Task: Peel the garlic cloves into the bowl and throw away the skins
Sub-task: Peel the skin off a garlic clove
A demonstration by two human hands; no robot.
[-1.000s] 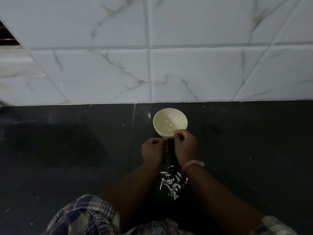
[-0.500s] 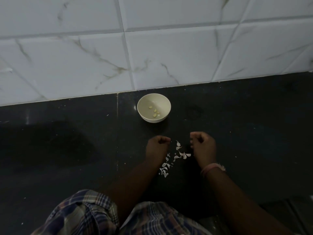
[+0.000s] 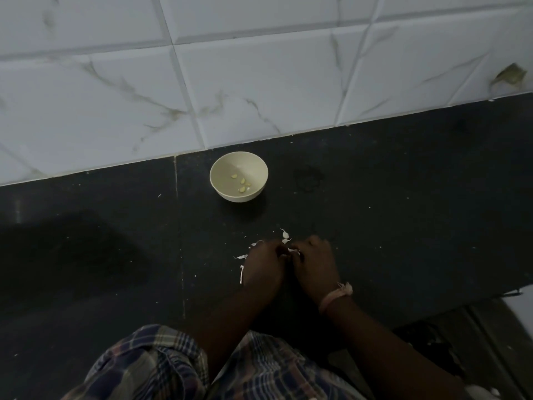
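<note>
Both hands now together over scattered skins; four cloves in one bowl.

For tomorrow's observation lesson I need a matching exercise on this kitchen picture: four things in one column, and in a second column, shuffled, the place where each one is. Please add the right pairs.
Column 1
1. peeled garlic cloves
2. garlic skins
3. bowl
4. thread band

Column 2
A. round the right wrist
B. on the dark counter, near the tiled wall
C. inside the bowl
D. loose on the counter by the left hand and right hand

Pairs: 1-C, 2-D, 3-B, 4-A
</note>
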